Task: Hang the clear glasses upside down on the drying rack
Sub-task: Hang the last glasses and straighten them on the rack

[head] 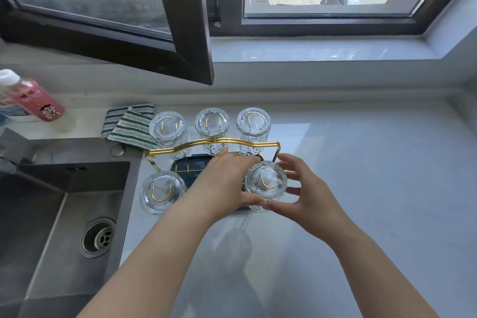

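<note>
A gold wire drying rack [214, 142] with a dark tray base stands on the white counter. Three clear glasses hang upside down on its back row: one at the left [168, 128], one in the middle [212, 124] and one at the right [253, 125]. A further glass [162, 192] hangs upside down at the front left. At the front right, an upside-down clear glass [265, 182] sits over a gold prong. My left hand [227, 181] touches its left side. My right hand [302, 191] curls around its right side, fingers spread.
A steel sink [51, 214] with a drain lies to the left of the rack. Striped cloths [131, 124] lie behind the sink. A pink-labelled bottle [33, 97] stands at the far left. An open window frame [191, 33] juts over the counter behind the rack.
</note>
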`<state>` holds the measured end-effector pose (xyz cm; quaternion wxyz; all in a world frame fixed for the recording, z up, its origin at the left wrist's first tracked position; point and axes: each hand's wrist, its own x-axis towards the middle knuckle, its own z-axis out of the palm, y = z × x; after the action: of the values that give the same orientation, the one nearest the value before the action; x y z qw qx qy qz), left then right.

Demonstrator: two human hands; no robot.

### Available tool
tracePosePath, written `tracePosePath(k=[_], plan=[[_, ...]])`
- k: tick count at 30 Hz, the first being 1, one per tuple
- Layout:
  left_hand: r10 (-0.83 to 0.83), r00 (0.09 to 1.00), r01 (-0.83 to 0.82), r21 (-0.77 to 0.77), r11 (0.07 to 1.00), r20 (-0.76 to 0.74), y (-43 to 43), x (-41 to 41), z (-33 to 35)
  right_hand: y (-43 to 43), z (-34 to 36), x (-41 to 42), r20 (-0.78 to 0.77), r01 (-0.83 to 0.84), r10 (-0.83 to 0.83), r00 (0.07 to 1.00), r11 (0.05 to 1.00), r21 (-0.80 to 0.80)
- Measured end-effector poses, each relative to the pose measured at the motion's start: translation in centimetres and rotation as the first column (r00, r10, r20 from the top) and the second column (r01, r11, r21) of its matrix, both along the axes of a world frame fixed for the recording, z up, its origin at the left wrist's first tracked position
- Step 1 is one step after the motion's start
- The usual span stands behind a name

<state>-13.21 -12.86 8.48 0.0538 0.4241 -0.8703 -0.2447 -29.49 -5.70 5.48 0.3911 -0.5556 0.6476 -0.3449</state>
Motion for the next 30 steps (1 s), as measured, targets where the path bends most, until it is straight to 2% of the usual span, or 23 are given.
tracePosePath(k=[17, 25, 30], plan=[[-0.025, 1.000, 0.025, 0.024, 0.999, 0.012, 0.0, 0.1, -0.5, 0.3, 0.0, 0.0, -0.060, 0.009, -0.009, 0.998, 1.000, -0.001], [0.070, 0.989, -0.054, 0.131, 0.990, -0.127, 0.0, 4.4, 1.2, 0.5, 0.4, -0.9, -0.101, -0.052, 0.055, 0.993, 0.998, 0.033], [0.200, 0.917, -0.152, 0.162, 0.975, -0.344, -1.6, 7.3, 4.2, -2.0, 2.5, -3.0, 0.056, 0.123, -0.118, 0.991, 0.986, -0.109]])
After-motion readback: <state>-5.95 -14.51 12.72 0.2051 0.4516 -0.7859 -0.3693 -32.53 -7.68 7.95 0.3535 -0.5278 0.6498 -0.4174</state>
